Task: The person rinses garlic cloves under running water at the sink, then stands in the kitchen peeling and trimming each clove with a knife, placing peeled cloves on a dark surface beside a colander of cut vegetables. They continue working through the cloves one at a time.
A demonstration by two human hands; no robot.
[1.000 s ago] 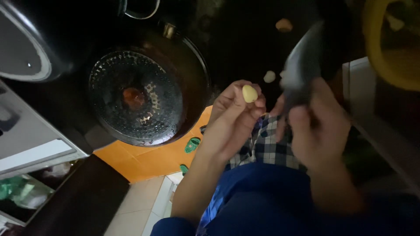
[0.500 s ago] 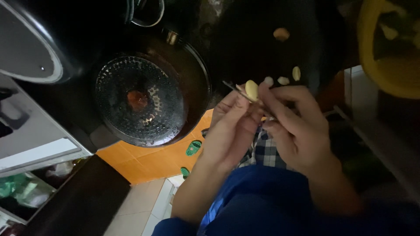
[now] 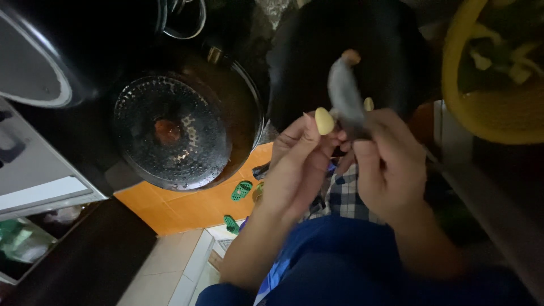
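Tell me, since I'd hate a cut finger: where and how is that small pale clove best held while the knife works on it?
Probably by its lower end, from the left, as the left hand does now. The clove stands upright with its rounded top free above the fingertips. The knife in the right hand sits close on its right, so fingers low and left stay off the blade.

Dim shot for you: deep shadow up top, light catching only the orange floor tiles point(image 3: 170, 207), and your knife blade point(image 3: 345, 99) smeared by motion blur.
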